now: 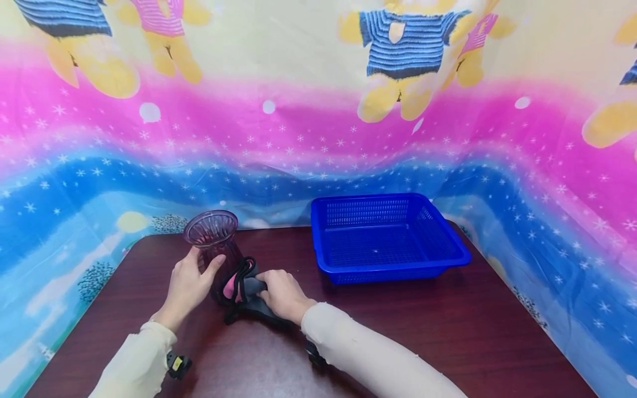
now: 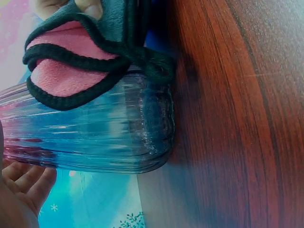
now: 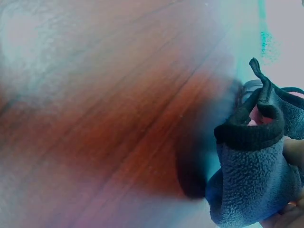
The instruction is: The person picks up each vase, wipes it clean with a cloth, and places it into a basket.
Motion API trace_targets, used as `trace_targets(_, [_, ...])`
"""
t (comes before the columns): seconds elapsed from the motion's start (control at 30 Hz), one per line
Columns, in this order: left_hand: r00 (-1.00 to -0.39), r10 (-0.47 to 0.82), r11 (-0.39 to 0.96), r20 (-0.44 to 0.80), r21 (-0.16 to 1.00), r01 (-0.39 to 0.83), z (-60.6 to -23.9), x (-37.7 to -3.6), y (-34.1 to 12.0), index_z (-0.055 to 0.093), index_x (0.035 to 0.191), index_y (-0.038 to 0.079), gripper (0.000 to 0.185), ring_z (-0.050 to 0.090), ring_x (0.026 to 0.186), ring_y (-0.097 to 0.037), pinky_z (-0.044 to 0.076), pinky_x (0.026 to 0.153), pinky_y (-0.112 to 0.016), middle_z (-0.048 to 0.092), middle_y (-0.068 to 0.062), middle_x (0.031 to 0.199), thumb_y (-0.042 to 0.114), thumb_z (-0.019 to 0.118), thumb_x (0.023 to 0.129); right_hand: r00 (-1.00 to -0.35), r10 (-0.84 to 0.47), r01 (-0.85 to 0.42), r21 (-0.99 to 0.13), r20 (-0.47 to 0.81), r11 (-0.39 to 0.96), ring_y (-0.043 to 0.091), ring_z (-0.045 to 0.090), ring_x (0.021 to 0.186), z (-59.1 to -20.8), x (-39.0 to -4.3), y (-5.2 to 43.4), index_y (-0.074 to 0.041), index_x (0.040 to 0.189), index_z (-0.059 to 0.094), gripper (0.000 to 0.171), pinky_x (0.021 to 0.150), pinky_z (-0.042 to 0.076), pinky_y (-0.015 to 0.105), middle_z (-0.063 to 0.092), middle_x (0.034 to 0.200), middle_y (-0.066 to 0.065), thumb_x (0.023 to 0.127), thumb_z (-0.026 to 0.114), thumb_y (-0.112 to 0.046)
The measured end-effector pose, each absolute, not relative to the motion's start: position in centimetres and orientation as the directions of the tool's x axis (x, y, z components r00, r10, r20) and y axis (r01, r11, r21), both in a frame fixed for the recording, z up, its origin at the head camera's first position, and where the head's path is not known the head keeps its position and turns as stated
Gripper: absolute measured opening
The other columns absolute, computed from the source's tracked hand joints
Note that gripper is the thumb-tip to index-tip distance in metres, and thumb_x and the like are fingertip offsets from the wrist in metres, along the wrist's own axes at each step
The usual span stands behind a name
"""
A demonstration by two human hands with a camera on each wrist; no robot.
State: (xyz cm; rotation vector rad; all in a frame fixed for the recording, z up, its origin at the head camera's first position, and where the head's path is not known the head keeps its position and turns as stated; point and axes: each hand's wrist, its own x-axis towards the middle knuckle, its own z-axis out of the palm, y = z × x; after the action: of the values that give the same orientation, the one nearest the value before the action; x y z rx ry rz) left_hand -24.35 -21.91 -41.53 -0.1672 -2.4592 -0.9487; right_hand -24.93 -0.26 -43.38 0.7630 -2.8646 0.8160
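Observation:
A ribbed, purple-tinted glass vase [image 1: 211,229] with a flared rim stands on the table toward the left. My left hand [image 1: 186,284] grips it round the neck, thumb on the near side. Bunched in my right hand [image 1: 286,293] is a grey cleaning cloth [image 1: 255,287] with black edging and a pink underside. In the left wrist view the folded cloth [image 2: 71,71] lies against the lower side of the vase [image 2: 104,128]. The right wrist view shows the grey fuzzy face of the cloth [image 3: 251,175] pinched by fingers at the right edge.
A blue plastic basket [image 1: 393,271] with mesh walls stands at the back right of the dark red-brown wooden table [image 1: 398,326]. Behind and at both sides hangs a patterned curtain [image 1: 298,127] with bears and snowflakes.

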Motion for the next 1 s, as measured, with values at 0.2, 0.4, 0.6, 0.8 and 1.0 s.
trace_targets(0.2, [-0.871,-0.058,0.759,0.488,0.589,0.279,-41.6,-24.3,-22.0,0.053,0.134,0.001,0.049,0.068,0.107,-0.051,0.048,0.097,-0.066,0.067,-0.036,0.118,0.035,0.064,0.1,-0.878,-0.441,-0.472,-0.5,0.189,0.726,0.007,0.057,0.071,-42.5,-25.0,-0.3,-0.025,0.093,0.074,0.01,0.067,0.048,0.022,0.069,0.082,-0.009,0.092,0.072,-0.015])
trace_targets(0.4, [-0.876,-0.062,0.762,0.478,0.59,0.269,-41.6,-24.3,-22.1,0.053,0.132,-0.001,0.048,0.067,0.109,-0.052,0.047,0.098,-0.067,0.067,-0.036,0.118,0.035,0.062,0.101,-0.877,-0.439,-0.472,-0.522,0.195,0.711,0.007,0.058,0.075,-41.6,-25.1,-0.4,-0.024,0.096,0.074,0.011,0.071,0.051,0.023,0.07,0.086,-0.008,0.093,0.072,-0.014])
trace_targets(0.6, [-0.878,-0.055,0.759,0.476,0.591,0.273,-41.6,-24.3,-22.1,0.053,0.132,0.0,0.048,0.067,0.109,-0.05,0.047,0.098,-0.067,0.068,-0.035,0.117,0.035,0.061,0.101,-0.889,-0.413,-0.45,-0.553,0.201,0.701,0.008,0.063,0.082,-40.5,-25.2,-0.4,-0.024,0.108,0.077,0.018,0.08,0.055,0.026,0.075,0.098,-0.005,0.094,0.071,-0.015])
trace_targets(0.8, [-0.868,-0.051,0.767,0.494,0.576,0.283,-41.8,-24.4,-22.1,0.055,0.128,-0.001,0.045,0.068,0.108,-0.05,0.048,0.096,-0.067,0.07,-0.034,0.115,0.035,0.061,0.101,-0.884,-0.406,-0.464,-0.544,0.232,0.7,0.008,0.065,0.085,-39.4,-25.5,-0.5,-0.022,0.112,0.076,0.02,0.081,0.055,0.026,0.076,0.102,-0.005,0.094,0.071,-0.015])
trace_targets(1.0, [-0.858,-0.045,0.771,0.511,0.564,0.296,-41.8,-24.4,-22.1,0.056,0.123,-0.002,0.041,0.068,0.106,-0.051,0.049,0.093,-0.067,0.07,-0.033,0.112,0.033,0.061,0.101,-0.866,-0.413,-0.5,-0.512,0.282,0.698,0.009,0.066,0.087,-37.9,-25.5,-0.7,-0.019,0.113,0.074,0.018,0.084,0.056,0.026,0.076,0.102,-0.004,0.095,0.069,-0.015])
